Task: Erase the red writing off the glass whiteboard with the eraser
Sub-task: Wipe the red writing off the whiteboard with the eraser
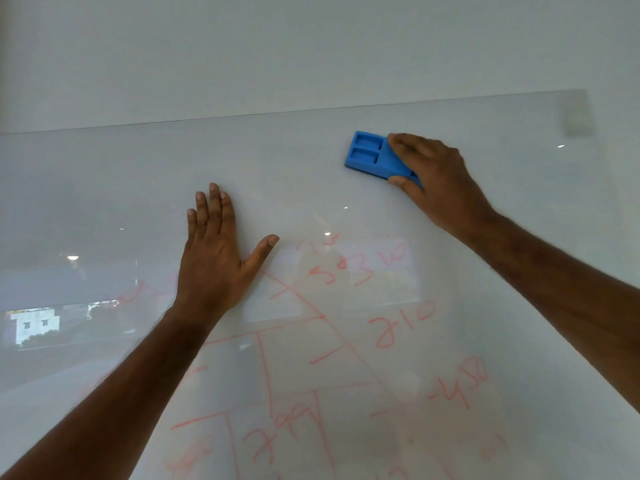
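An office or classroom: wall-mounted glass whiteboard (138, 161) bearing red writing (346, 271).

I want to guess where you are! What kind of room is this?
Probably an office or classroom: a wall-mounted glass whiteboard with red writing, and a blue eraser in the right hand.
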Demonstrator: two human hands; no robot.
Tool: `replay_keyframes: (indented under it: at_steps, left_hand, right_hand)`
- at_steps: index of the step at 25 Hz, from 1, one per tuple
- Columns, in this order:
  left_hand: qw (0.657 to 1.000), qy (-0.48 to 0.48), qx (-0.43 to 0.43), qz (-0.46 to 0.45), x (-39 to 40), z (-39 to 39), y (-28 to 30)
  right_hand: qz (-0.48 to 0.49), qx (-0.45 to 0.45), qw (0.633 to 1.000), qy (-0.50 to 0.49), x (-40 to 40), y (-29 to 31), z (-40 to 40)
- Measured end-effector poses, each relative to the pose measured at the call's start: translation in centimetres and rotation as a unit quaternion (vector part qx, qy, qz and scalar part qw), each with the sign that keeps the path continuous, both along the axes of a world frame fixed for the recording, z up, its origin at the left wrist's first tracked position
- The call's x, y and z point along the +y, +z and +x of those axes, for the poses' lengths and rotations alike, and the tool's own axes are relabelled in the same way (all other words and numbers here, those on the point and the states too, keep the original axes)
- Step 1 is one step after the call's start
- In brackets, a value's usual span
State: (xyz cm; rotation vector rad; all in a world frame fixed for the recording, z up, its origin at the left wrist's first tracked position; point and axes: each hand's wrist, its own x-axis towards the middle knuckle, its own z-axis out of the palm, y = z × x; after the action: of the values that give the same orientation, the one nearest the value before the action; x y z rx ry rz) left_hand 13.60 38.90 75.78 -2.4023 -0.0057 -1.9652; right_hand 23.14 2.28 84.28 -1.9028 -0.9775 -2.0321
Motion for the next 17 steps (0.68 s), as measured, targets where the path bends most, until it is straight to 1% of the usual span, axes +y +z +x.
replay_keyframes:
  at_steps: [2, 5, 7, 11, 13, 15, 17]
  left_hand:
    - [1.000, 0.001, 0.000, -0.002, -0.1, 0.1, 0.0]
    - [1.000, 0.008, -0.001, 0.000, -0.2, 0.2, -0.1]
    - [1.000, 0.010, 0.002, -0.003, -0.3, 0.2, -0.1]
    - [1.000, 0.008, 0.004, -0.011, -1.4, 0.3, -0.1]
    - [1.000, 0.005, 0.003, -0.019, -2.1, 0.5, -0.1]
    - [1.000, -0.001, 0.004, -0.023, -2.6, 0.6, 0.0]
    - [1.000, -0.003, 0.000, -0.024, -2.8, 0.7, -0.1]
  right_hand:
    - [-0.043, -0.023, 0.999, -0.001, 0.5, -1.5, -0.1]
    - [-0.094, -0.047, 0.994, -0.022, -1.3, -4.3, 0.3]
    - [-0.077, -0.039, 0.996, -0.035, -3.5, -4.6, 1.1]
    - [0.037, 0.011, 0.999, -0.012, -7.0, -1.6, 1.8]
    - [0.080, 0.037, 0.996, 0.007, -6.2, 0.2, 1.5]
    - [0.070, 0.032, 0.997, 0.024, -3.8, 0.6, 1.1]
    - [0.019, 0.009, 0.999, 0.029, -1.8, -0.6, 0.9]
